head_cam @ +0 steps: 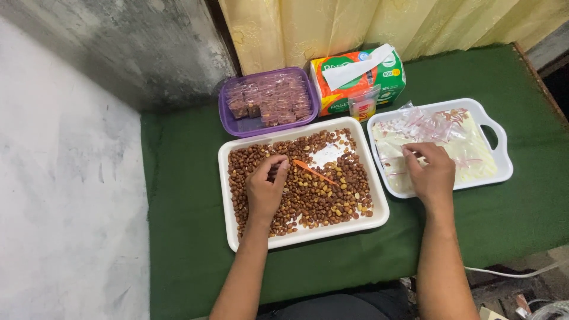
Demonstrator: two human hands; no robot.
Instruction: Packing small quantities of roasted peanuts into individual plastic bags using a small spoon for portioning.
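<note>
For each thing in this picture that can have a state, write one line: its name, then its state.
Left hand: resting on the peanuts, fingers at the orange spoon.
Right hand: fingers down on the small clear bags.
Peanut tray: partly filled, bare patch near the top.
Bag tray: holds loose, empty bags.
Purple container: open, filled with packed packets.
Tissue pack: opened, a sheet sticking out.

Both forearms reach forward, bare to the elbow. The left hand [265, 188] lies palm down, fingers curled under. The right hand [431, 170] is set well apart, knuckles up, fingertips pinched together.
</note>
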